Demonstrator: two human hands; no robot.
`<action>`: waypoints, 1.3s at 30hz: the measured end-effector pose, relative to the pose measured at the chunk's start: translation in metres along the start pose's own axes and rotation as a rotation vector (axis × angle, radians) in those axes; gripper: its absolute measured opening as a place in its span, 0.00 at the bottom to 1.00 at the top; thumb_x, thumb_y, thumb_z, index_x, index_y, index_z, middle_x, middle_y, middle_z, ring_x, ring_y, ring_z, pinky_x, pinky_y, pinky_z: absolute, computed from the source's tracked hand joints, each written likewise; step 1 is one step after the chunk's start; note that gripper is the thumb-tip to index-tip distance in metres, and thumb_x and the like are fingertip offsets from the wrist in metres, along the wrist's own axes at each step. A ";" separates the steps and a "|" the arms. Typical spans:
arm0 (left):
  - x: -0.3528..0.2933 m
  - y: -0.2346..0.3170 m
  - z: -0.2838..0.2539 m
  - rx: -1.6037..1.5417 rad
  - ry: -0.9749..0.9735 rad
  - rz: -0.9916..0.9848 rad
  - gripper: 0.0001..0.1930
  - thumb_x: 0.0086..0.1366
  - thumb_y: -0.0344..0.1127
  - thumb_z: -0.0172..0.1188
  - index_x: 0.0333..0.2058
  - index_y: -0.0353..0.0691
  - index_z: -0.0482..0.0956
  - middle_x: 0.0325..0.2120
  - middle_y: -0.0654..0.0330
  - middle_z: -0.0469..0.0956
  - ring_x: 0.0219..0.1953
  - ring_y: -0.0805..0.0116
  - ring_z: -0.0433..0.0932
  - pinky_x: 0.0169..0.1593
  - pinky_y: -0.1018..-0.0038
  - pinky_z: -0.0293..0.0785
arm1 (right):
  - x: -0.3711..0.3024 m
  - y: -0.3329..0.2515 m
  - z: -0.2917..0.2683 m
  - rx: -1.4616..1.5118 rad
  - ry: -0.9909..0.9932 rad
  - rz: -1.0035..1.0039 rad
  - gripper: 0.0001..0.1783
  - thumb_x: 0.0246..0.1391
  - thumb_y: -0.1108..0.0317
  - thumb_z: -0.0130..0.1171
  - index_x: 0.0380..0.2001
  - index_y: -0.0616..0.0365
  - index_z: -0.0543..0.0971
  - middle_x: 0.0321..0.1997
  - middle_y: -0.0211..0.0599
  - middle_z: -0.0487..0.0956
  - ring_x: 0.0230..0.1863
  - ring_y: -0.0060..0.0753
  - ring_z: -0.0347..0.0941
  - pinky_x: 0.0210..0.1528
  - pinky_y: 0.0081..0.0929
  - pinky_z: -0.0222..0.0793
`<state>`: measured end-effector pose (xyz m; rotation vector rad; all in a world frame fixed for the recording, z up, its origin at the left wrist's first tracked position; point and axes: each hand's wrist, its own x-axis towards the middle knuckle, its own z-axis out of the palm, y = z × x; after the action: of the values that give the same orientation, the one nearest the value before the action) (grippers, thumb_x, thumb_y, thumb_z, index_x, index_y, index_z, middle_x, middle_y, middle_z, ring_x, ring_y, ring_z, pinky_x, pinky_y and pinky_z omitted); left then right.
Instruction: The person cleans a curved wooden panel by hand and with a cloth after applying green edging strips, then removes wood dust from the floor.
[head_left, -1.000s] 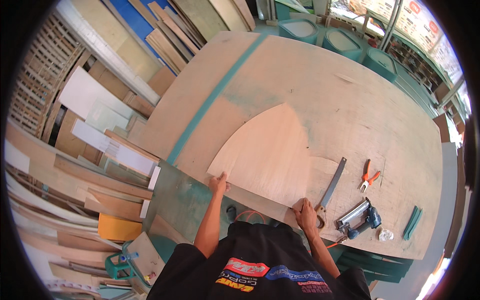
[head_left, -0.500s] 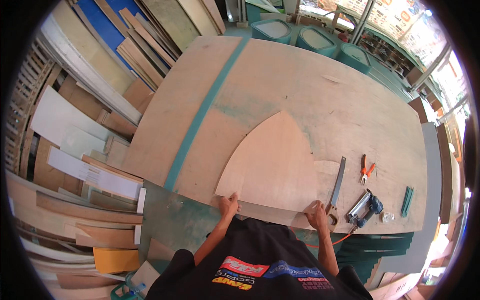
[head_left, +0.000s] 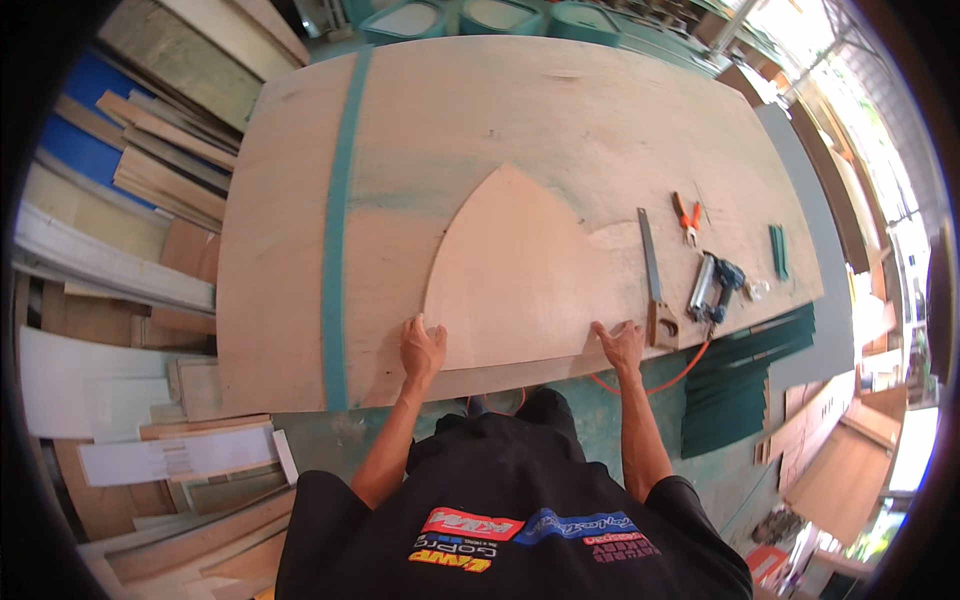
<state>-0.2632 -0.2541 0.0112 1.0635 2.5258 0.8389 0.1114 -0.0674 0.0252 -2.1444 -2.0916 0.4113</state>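
A pale plywood panel (head_left: pixel 520 270), pointed at the top with curved sides, lies flat on a large wooden worktop (head_left: pixel 280 170) close to the near edge. My left hand (head_left: pixel 424 347) is at the panel's lower left corner, thumb apart from its bent fingers. At the lower right side rests my right hand (head_left: pixel 620 347), thumb and forefinger spread. Some fingertips of both hands are hard to make out. Just right of the panel is a handsaw (head_left: pixel 652 275) with a wooden handle.
Orange-handled pliers (head_left: pixel 687 218), a nail gun (head_left: pixel 717 285) with an orange hose (head_left: pixel 672 384) and green strips (head_left: pixel 778 252) lie to the right. A green band (head_left: pixel 343 210) crosses the worktop. Stacked boards (head_left: pixel 170 180) stand left; green tubs (head_left: pixel 500 18) line the far side.
The view has shifted, so the worktop sits higher and turned in the picture. My right hand's thumb and forefinger have spread apart. Both hands remain at the panel's lower corners.
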 end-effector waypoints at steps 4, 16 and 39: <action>-0.006 0.003 -0.010 0.052 -0.048 -0.056 0.26 0.62 0.41 0.62 0.53 0.27 0.73 0.49 0.41 0.74 0.52 0.42 0.74 0.55 0.56 0.73 | -0.053 0.013 0.002 0.108 0.062 -0.010 0.45 0.46 0.33 0.69 0.44 0.70 0.76 0.47 0.62 0.75 0.50 0.62 0.72 0.53 0.48 0.69; -0.062 -0.040 -0.035 0.255 -0.031 0.116 0.29 0.63 0.40 0.62 0.60 0.31 0.68 0.54 0.42 0.71 0.59 0.41 0.67 0.61 0.46 0.63 | -0.189 0.056 0.011 0.495 -0.151 0.156 0.34 0.47 0.40 0.73 0.28 0.62 0.70 0.28 0.45 0.77 0.30 0.42 0.74 0.33 0.39 0.71; 0.004 0.045 0.059 0.344 0.038 0.141 0.47 0.65 0.64 0.57 0.70 0.33 0.57 0.68 0.38 0.56 0.70 0.42 0.55 0.68 0.47 0.54 | -0.220 -0.027 0.068 1.003 -0.405 0.233 0.33 0.64 0.42 0.56 0.45 0.69 0.78 0.28 0.42 0.81 0.22 0.31 0.79 0.22 0.29 0.74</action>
<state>-0.2136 -0.2020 -0.0083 1.3533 2.7168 0.4681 0.0650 -0.2924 -0.0078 -1.7101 -1.2474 1.6075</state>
